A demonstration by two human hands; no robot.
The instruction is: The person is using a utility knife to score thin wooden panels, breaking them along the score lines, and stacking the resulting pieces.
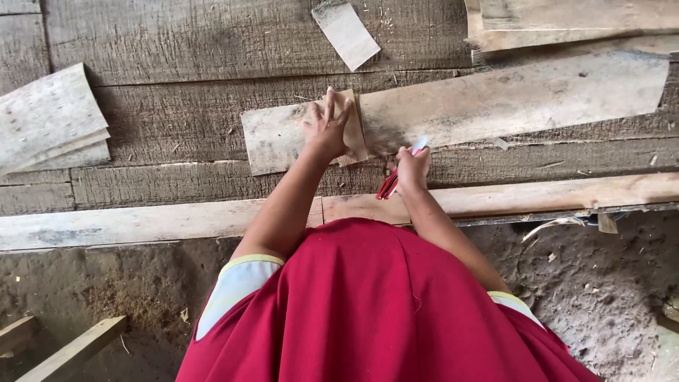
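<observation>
Plank bench; two hands, one knife.

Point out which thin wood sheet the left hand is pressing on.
The small tan sheet under the left hand, lying on the long plank; the other small sheet lies untouched farther away.

Bare plank surface left of the veneer strip; stacked sheets far left.
</observation>
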